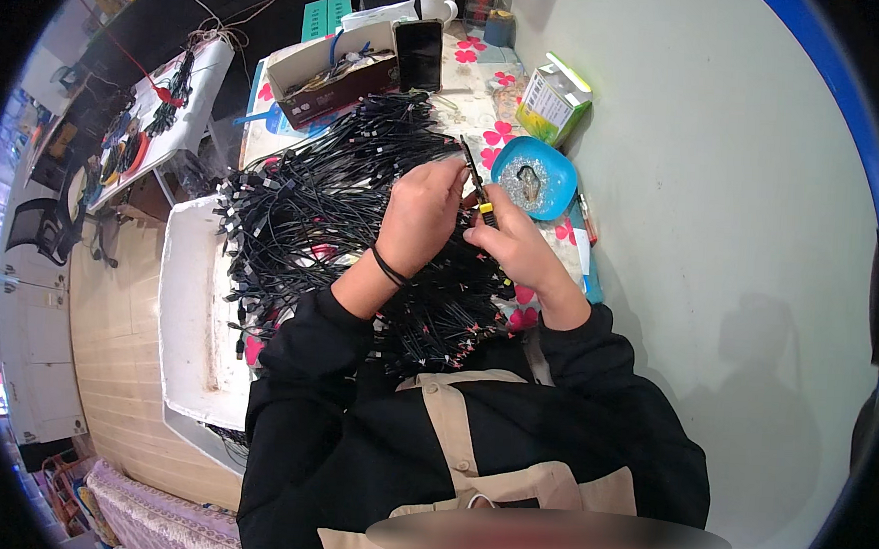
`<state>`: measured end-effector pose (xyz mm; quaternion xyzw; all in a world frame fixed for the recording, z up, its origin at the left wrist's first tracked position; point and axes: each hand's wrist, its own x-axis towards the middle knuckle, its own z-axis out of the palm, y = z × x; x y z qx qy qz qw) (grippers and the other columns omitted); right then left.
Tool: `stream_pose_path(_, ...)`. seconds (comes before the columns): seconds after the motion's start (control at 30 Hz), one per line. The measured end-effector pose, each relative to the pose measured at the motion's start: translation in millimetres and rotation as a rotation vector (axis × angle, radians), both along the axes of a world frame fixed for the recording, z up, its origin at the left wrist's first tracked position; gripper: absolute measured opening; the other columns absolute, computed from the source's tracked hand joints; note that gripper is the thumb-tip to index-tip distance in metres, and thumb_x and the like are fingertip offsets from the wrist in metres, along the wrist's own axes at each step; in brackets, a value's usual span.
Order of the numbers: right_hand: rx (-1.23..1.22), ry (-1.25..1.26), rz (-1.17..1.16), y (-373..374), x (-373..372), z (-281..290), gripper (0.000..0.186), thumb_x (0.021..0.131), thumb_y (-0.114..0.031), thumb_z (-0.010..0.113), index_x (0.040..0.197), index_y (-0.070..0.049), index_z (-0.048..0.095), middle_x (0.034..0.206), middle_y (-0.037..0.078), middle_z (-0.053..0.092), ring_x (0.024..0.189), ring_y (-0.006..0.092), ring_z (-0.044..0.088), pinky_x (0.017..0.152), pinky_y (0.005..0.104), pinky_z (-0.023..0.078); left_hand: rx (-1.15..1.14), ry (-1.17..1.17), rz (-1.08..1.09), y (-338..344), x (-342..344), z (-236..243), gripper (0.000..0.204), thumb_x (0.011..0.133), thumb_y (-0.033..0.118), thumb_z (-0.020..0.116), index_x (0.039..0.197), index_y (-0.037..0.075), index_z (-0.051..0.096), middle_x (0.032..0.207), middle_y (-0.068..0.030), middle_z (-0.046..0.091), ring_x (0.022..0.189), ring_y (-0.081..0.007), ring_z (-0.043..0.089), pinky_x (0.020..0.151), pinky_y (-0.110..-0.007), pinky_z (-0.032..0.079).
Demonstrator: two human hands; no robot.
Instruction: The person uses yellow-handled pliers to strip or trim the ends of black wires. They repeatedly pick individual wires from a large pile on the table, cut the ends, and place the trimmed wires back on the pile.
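A pale wall point(718, 189) ran along the right edge of the table point(467, 84), which wore a white cloth with pink flowers. A great heap of black cables point(310, 205) covered most of the tabletop, from the near edge toward the far one. A white foam box point(175, 312) stood by the left edge, partly overhung by cable ends. Toward the far left corner lay an open cardboard box point(339, 98) with small items inside. By the right edge sat a blue bowl point(565, 172) of small, clear-looking bits, and just beyond it a green and white carton point(553, 101).

Both hands were raised over the heap, left of the bowl. The right hand point(515, 239) held a dark tool point(472, 168) with a yellow part, its fingers closed around the lower end. The left hand point(423, 205) was turned inward at the tool's upper part; how tightly its fingertips closed, and on what, could not be told. A dark phone point(419, 56) leaned upright at the cardboard box's right end, and near the far edge stood a white mug point(437, 0). A thin black band point(389, 267) circled the left wrist.
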<state>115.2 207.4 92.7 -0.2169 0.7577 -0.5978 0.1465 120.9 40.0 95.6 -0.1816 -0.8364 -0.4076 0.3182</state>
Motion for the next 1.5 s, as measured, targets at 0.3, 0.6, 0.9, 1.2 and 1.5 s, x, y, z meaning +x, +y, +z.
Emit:
stream_pose_path(0.3, 0.066, -0.047, 0.011, 9, 0, -5, 0.027, 0.081, -0.011, 0.061, 0.104, 0.001, 0.053, 0.076, 0.002, 0.051, 0.068, 0.0117, 0.049, 0.062, 0.0275, 0.040, -0.107, -0.032, -0.004, -2, 2, -6, 0.012, 0.088, 0.002, 0.065, 0.100, -0.002, 0.064, 0.085, -0.0197, 0.067, 0.075, -0.0363, 0.066, 0.065, -0.041, 0.052)
stream_pose_path(0.6, -0.171, -0.372, -0.007, 39, -6, -17, 0.024, 0.085, -0.009, 0.057, 0.108, -0.002, 0.054, 0.075, -0.001, 0.051, 0.063, 0.0070, 0.048, 0.055, 0.0246, 0.039, -0.362, -0.352, -0.404, -15, 3, 1, 0.011, 0.088, 0.008, 0.064, 0.095, 0.001, 0.066, 0.082, -0.0171, 0.065, 0.077, -0.0357, 0.064, 0.071, -0.041, 0.051)
stream_pose_path(0.9, -0.263, -0.398, -0.150, 56, -13, -29, 0.029, 0.084, -0.008, 0.054, 0.112, 0.001, 0.053, 0.075, 0.001, 0.050, 0.062, 0.0073, 0.044, 0.057, 0.0234, 0.038, -0.795, -0.140, -0.118, -26, -132, -49, 0.014, 0.081, 0.016, 0.069, 0.088, 0.004, 0.070, 0.089, -0.0132, 0.065, 0.094, -0.0324, 0.060, 0.082, -0.042, 0.050)
stream_pose_path(1.2, -0.203, -0.366, -0.119, 57, -12, -30, 0.030, 0.084, -0.011, 0.053, 0.112, 0.000, 0.052, 0.078, 0.000, 0.051, 0.065, 0.0070, 0.045, 0.060, 0.0226, 0.037, -0.322, -0.198, -0.110, -35, -134, -60, 0.009, 0.079, 0.009, 0.067, 0.085, 0.004, 0.068, 0.092, -0.0119, 0.069, 0.091, -0.0342, 0.063, 0.080, -0.042, 0.052)
stream_pose_path(1.5, -0.224, -0.332, 0.012, 25, -22, -13, 0.032, 0.085, -0.013, 0.053, 0.114, 0.000, 0.053, 0.082, 0.001, 0.053, 0.070, 0.0079, 0.049, 0.066, 0.0235, 0.041, 0.309, -0.458, -0.444, -40, -58, -11, 0.016, 0.095, 0.009, 0.064, 0.104, -0.004, 0.065, 0.088, -0.0078, 0.072, 0.084, -0.0113, 0.068, 0.077, -0.026, 0.053)
